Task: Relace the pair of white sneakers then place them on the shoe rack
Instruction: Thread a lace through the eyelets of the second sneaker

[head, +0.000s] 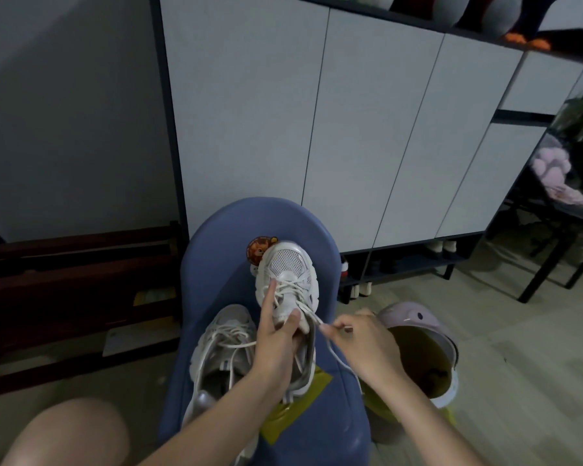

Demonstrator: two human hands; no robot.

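Observation:
Two white sneakers lie on a blue chair (216, 237). The farther sneaker (286, 264) points its toe away from me. My left hand (278, 334) grips its tongue with the thumb on top, and the index finger stretches forward along the laces. My right hand (354, 334) pinches the white lace (317, 319) just right of the shoe's opening, the lace running from the eyelets to my fingertips. The second sneaker (223, 344) lies to the left, nearer me, with loose laces across it. A low dark wooden rack (74, 264) stands at the left.
A pink-lidded bin (414, 317) with a yellow liner stands open right of the chair. White cabinet doors (367, 129) fill the back, with shoes on the open shelf below. A black table leg is at far right. My bare knee (68, 432) is at lower left.

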